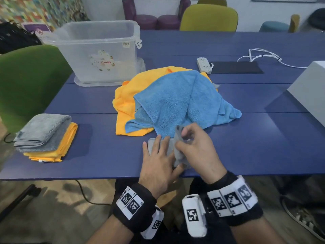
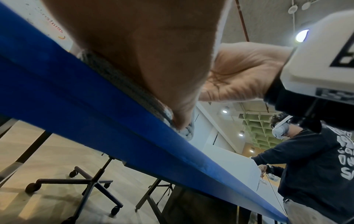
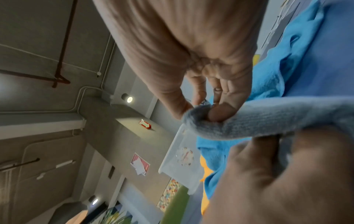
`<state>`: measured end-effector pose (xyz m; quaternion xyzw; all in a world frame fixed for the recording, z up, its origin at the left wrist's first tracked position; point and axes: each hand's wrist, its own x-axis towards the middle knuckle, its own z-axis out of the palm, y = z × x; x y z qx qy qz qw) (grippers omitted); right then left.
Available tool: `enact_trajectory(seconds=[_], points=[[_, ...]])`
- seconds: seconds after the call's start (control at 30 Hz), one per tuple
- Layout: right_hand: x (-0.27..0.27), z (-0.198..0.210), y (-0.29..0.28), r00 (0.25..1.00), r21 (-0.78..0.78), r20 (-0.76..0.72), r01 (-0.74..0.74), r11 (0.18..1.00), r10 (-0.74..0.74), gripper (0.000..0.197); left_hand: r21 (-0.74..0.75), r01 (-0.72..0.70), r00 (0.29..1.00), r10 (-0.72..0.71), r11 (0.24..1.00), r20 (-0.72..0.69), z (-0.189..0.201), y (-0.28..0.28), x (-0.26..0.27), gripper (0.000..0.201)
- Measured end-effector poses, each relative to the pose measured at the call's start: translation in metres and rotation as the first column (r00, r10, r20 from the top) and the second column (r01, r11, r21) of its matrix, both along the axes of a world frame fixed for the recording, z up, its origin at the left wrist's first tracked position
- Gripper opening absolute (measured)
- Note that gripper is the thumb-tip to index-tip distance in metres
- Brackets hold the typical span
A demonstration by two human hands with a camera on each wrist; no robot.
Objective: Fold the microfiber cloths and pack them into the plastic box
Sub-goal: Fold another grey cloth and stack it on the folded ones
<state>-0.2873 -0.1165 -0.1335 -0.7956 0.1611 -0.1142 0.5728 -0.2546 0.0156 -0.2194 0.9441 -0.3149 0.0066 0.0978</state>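
While the left hand (image 1: 158,162) lies flat with straight fingers on a grey cloth (image 1: 177,155) at the near edge of the blue bench (image 1: 263,147), the right hand (image 1: 195,147) pinches a raised corner of that same cloth between thumb and fingertips. The right wrist view shows the grey fabric (image 3: 249,119) bunched round the thumb tip, stretched across toward the other hand. From the left wrist view, the cloth's edge (image 2: 122,84) sits pressed under the palm, right along the bench rim (image 2: 95,106).

Just behind the hands, a blue cloth (image 1: 177,101) lies loose and rumpled on top of a yellow cloth (image 1: 126,103), both unfolded. To the left on the bench, a folded grey cloth (image 1: 42,131) rests on a folded yellow one (image 1: 65,143). The clear plastic box (image 1: 98,51) stands farther back on the left, open at the top, well apart from the hands. A white power strip (image 1: 204,65) lies beyond the pile.
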Motion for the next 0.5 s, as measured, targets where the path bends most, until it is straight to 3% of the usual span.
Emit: enact_trajectory(seconds=[0.1,0.23,0.37,0.5], points=[[0.006,-0.005,0.016,0.997,-0.104,-0.048,-0.063,0.993,0.058,0.02,-0.003,-0.027,1.0,0.027,1.0,-0.001,0.001,-0.003,0.001,0.081],[0.011,-0.009,0.021,0.993,-0.088,-0.082,-0.089,0.992,0.082,0.021,-0.056,-0.017,0.999,0.019,0.998,0.026,0.005,-0.002,0.001,0.074],[0.016,-0.012,0.021,0.99,0.167,-0.103,-0.076,0.983,0.094,0.029,-0.153,0.031,0.999,-0.037,0.988,-0.032,0.007,0.005,0.003,0.067],[0.019,-0.014,0.017,0.987,0.382,-0.115,-0.057,0.923,0.109,0.015,-0.283,0.035,0.991,-0.07,0.959,-0.117,0.012,0.01,0.004,0.06]])
